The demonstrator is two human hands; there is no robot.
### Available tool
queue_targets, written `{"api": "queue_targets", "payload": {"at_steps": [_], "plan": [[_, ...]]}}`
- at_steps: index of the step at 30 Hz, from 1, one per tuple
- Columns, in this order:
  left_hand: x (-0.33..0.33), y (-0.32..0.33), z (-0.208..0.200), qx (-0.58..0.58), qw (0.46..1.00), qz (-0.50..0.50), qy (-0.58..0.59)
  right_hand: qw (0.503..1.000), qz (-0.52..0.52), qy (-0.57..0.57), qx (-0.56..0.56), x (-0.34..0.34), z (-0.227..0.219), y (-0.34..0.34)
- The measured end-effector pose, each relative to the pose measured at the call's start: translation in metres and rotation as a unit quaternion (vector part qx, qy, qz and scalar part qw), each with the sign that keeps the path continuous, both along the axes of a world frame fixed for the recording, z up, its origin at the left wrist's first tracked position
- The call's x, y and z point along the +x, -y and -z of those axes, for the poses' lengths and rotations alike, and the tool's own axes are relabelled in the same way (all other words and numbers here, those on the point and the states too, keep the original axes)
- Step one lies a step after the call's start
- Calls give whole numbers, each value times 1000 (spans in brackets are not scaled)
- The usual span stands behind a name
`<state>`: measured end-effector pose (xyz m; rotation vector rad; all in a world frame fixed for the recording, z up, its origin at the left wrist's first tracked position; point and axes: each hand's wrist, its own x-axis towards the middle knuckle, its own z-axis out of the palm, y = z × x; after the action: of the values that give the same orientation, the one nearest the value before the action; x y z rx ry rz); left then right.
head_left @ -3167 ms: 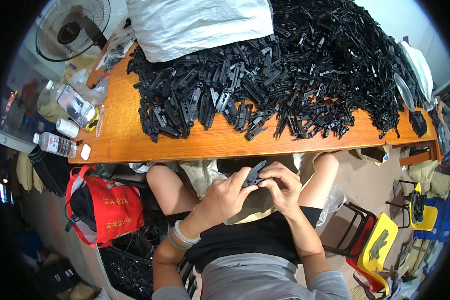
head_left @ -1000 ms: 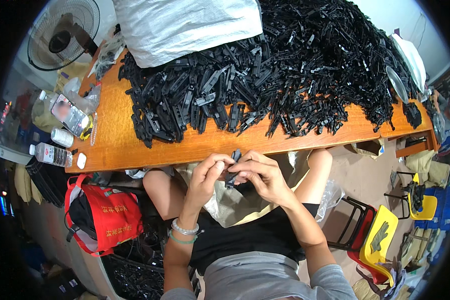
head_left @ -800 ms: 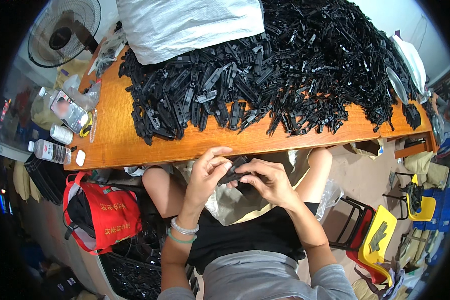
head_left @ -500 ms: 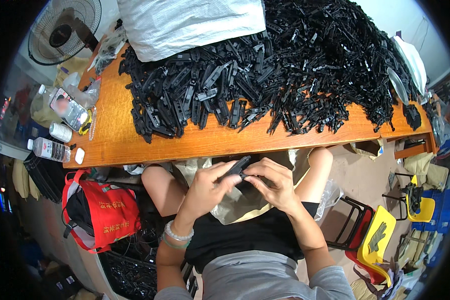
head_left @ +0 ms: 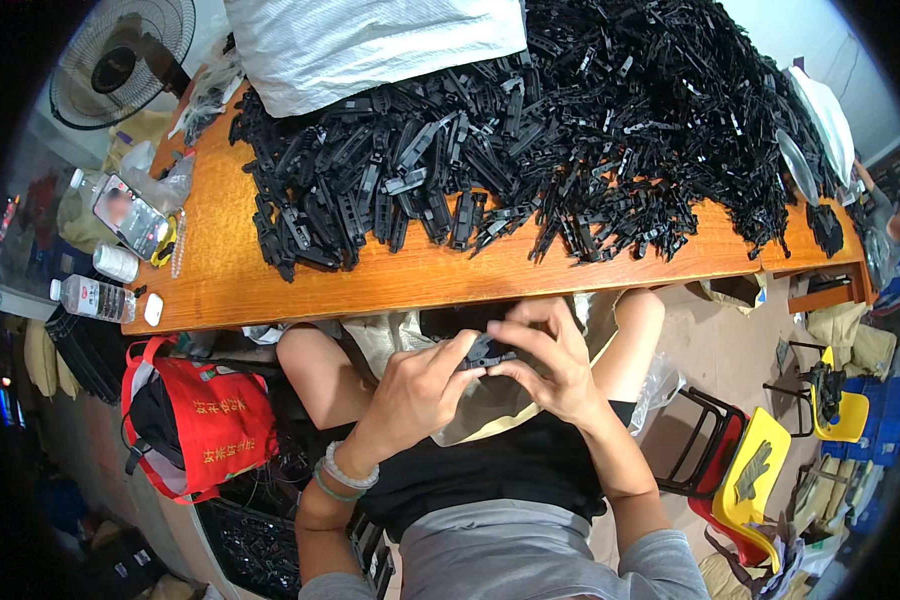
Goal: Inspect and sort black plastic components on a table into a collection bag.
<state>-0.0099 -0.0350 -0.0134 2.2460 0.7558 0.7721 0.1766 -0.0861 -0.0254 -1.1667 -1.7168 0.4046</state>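
Observation:
A small black plastic part (head_left: 484,354) is between my two hands, over my lap and just in front of the table edge. My left hand (head_left: 422,392) pinches its left end between thumb and fingers. The thumb and index finger of my right hand (head_left: 550,362) close on its right end, with the other fingers curled and slightly blurred. My fingers cover much of the part. Below the hands, a beige sack (head_left: 480,418) lies open between my knees. Long black plastic pieces (head_left: 370,170) are heaped on the table beyond, with smaller, thinner ones (head_left: 640,150) to the right.
On the wooden table (head_left: 210,250) are a white woven sack (head_left: 370,50), a phone (head_left: 130,217), a water bottle (head_left: 95,298) and a thread spool (head_left: 116,263). A red bag (head_left: 205,425) sits left; yellow chairs (head_left: 755,480) stand right. Someone (head_left: 895,225) shows at the far right.
The black part has turned from slanting upward to lying flatter between my hands. My right fingers have lifted and spread a little. A person has come into view at the far right.

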Motion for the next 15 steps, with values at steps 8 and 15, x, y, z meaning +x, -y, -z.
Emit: {"api": "queue_targets", "payload": {"at_steps": [8,15], "plan": [[-1,-3,3,0,998,62,-9,999,-16,38,-23,2,3,0],[2,-5,5,-20,998,62,7,998,-3,54,-20,3,12,2]]}}
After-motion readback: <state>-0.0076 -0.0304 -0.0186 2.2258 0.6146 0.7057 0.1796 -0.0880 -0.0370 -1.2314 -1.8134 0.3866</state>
